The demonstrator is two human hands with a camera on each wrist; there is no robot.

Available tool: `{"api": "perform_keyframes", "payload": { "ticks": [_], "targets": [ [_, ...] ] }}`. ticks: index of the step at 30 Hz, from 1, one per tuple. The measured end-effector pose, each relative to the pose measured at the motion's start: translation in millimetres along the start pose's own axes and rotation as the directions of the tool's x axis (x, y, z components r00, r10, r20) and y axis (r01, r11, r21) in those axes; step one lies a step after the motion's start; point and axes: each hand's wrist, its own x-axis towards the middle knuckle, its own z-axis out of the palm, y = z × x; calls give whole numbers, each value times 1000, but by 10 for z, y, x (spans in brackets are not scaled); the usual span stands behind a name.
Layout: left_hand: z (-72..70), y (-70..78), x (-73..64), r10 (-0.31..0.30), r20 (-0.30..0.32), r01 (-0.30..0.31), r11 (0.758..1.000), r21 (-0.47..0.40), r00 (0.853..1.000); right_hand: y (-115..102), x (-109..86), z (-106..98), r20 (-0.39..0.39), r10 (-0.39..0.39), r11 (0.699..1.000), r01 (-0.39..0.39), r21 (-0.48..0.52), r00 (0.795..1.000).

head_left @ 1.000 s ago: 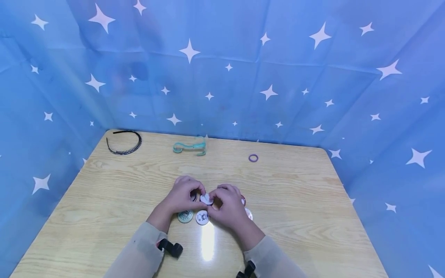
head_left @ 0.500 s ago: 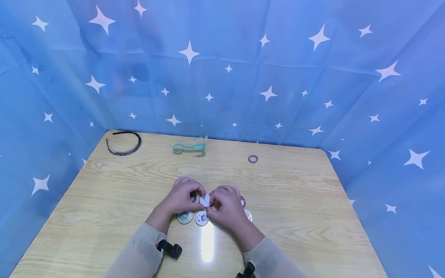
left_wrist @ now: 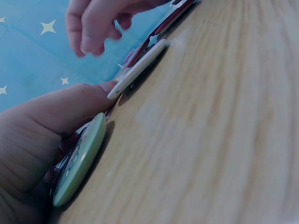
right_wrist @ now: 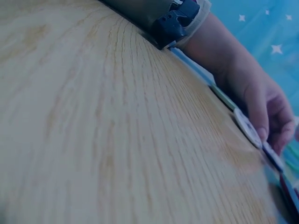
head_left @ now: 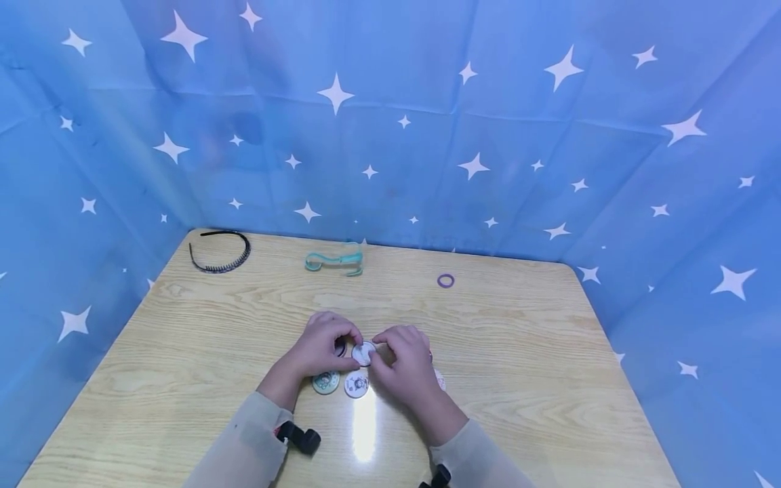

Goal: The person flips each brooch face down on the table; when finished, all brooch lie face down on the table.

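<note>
Around mid-table (head_left: 518, 379), left hand (head_left: 320, 344) is pinching the centre badge (head_left: 364, 352), round and whitish, thumb and fingertip on its edge. Right hand (head_left: 404, 359) is hovering just beside it, thumb and fingers parted, gripping nothing; can't tell if the thumb tip is touching. Centre badge is lying between a dark-rimmed badge (head_left: 339, 347) under the left hand and a red-edged badge (left_wrist: 180, 19) by the right. Nearer the person, a green badge (head_left: 326, 383), a printed white badge (head_left: 356, 384) and a pinkish badge (head_left: 440, 380) are forming a row. Toward the far edge, a black headband (head_left: 221, 268), teal clip (head_left: 334, 258) and purple ring (head_left: 438, 280) are lying well apart. Blue starry curtain (head_left: 403, 81) is hanging behind.
</note>
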Motion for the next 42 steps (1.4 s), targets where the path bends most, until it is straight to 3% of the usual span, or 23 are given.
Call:
{"api": "perform_keyframes", "payload": {
  "ticks": [6, 13, 19, 22, 25, 30, 35, 42],
  "targets": [
    [8, -1, 43, 25, 0, -25, 1000, 15, 1000, 52, -18, -73, -97, -26, 999, 24, -22, 995],
    [52, 19, 50, 6, -1, -6, 1000, -9, 1000, 173, -174, -253, -134, -99, 982, 75, -174, 986],
    [82, 103, 77, -41, -8, 41, 999, -2, 999, 319, -309, -389, -170, 8, 987, -36, -158, 985],
    [118, 168, 109, -59, -13, 60, 997, 42, 998, 360, -308, -399, -135, 80, 987, -97, -130, 988],
    [170, 256, 158, -58, -18, 60, 993, 103, 998, 368, -285, -396, -49, 158, 982, -162, -101, 986],
    [252, 456, 273, -45, -20, 47, 988, 144, 999, 372, -244, -392, 88, 280, 957, -270, -106, 956],
    [385, 576, 357, -54, -5, 54, 990, 133, 999, 373, -240, -363, 123, 296, 949, -277, -149, 947],
    [561, 549, 320, -40, -25, 43, 983, 178, 999, 362, -241, -354, 133, 292, 947, -267, -178, 947]
  ]
}}
